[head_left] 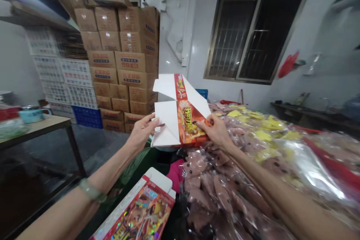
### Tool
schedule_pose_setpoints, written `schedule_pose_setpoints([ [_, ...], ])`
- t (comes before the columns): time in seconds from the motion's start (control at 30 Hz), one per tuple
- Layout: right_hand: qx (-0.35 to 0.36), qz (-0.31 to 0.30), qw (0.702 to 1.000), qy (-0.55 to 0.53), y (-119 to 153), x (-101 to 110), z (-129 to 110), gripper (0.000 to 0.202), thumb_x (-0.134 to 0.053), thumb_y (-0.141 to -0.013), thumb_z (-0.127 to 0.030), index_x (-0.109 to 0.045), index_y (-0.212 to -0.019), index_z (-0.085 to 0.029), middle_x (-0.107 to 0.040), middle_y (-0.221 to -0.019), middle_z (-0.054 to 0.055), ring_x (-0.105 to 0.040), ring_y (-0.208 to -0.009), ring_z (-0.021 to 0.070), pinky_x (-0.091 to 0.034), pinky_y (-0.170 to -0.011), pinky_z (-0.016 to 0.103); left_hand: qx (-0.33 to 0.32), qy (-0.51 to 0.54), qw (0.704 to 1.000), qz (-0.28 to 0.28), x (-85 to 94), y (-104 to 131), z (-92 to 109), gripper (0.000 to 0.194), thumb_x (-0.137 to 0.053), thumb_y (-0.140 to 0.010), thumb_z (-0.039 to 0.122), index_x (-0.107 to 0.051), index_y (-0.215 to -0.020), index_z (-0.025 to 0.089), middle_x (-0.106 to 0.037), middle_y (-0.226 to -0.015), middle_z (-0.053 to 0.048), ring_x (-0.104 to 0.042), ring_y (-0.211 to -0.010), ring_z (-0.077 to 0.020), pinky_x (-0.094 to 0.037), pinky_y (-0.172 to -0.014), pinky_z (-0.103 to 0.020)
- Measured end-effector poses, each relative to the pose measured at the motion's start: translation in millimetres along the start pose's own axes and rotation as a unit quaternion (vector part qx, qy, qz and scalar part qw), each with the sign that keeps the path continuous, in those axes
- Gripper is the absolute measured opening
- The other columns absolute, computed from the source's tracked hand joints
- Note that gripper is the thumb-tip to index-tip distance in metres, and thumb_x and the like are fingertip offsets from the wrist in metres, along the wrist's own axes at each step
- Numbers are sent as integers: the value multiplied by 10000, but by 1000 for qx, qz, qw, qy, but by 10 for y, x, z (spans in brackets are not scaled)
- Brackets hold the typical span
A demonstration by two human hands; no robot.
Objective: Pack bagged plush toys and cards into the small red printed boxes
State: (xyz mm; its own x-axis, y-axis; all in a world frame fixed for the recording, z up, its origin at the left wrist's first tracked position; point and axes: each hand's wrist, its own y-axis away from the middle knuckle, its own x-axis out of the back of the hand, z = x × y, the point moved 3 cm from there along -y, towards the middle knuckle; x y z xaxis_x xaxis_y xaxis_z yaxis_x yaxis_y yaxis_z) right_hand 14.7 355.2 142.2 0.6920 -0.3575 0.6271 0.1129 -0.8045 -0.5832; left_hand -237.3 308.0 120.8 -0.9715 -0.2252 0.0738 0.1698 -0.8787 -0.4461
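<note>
- l hand [143, 131]: fingers + thumb closed on white flap at l edge of the flap-open carton [180, 114], mid-frame
- r hand [215, 131]: gripping same carton at its r edge, thumb pressed on the orange printed panel
- flap-open carton: held up approx centre of frame, tilted, white inner flaps spread up + left, red/orange strip w/ yellow lettering down the middle
- green bangle [92, 191] on l wrist, lower l of frame
- printed box [142, 210]: bottom centre-left, shiny red/orange front, white end flap sticking out at top; cut off by bottom edge
- pink cloth [176, 175] just beside it, to the r
- brown bagged pieces [202, 195]: big heap, centre to lower r, in clear plastic; some under r forearm
- yellow pieces [266, 135] among them, r of centre
- bench [45, 127] at far l, w/ light blue mug [31, 114] on top
- bg: brown cardboard boxes [122, 67] stacked upper l, white crates [77, 73] beside them, blue crate [87, 117] at the bottom; dark barred window [254, 37] upper r
</note>
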Motion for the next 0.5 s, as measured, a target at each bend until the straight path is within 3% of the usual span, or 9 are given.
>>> schedule_pose_setpoints([
  [0.13, -24, -62, 976, -208, 901, 586, 137, 282, -548, -809, -467, -499, -839, -191, -637, -760, 17, -604, -655, 149, -472, -578, 263, -20, 28, 993, -110, -242, 504, 534, 526, -682, -734, 409, -590, -1182, 150, -702, -1007, -89, -642, -868, -220, -515, -725, -296],
  [0.23, -66, -134, 926, -346, 1479, 901, 119, 259, -616, -786, -421, -526, -879, -197, -671, -845, 26, -640, -722, 159, -507, -641, 284, -57, 11, 980, -189, -586, 1019, 870, 453, -600, -811, 379, -579, -1223, 194, -707, -1018, -61, -638, -863, -204, -507, -725, -277],
  [0.33, -125, -172, 872, -442, 1870, 1179, -47, 308, -666, -755, -409, -538, -943, -200, -695, -844, 24, -659, -731, 166, -523, -681, 304, -98, -36, 963, -250, -947, 1486, 1244, 391, -537, -852, 365, -612, -1193, 190, -704, -1041, -51, -635, -874, -200, -499, -744, -270],
  [0.43, -197, -80, 825, -523, 2127, 1499, -212, 309, -675, -739, -449, -556, -876, -199, -683, -708, -1, -633, -590, 148, -511, -582, 274, -121, -53, 926, -353, -1218, 1842, 1706, 440, -469, -888, 390, -528, -1285, 210, -688, -1095, -45, -633, -935, -205, -494, -774, -272],
  [0.5, -211, 5, 813, -543, 2277, 1742, -263, 297, -664, -743, -467, -573, -807, -191, -632, -597, -22, -565, -480, 121, -466, -480, 238, -159, -88, 885, -428, -1315, 2034, 2027, 456, -415, -911, 403, -471, -1330, 232, -694, -1083, -39, -637, -943, -199, -484, -795, -277],
])
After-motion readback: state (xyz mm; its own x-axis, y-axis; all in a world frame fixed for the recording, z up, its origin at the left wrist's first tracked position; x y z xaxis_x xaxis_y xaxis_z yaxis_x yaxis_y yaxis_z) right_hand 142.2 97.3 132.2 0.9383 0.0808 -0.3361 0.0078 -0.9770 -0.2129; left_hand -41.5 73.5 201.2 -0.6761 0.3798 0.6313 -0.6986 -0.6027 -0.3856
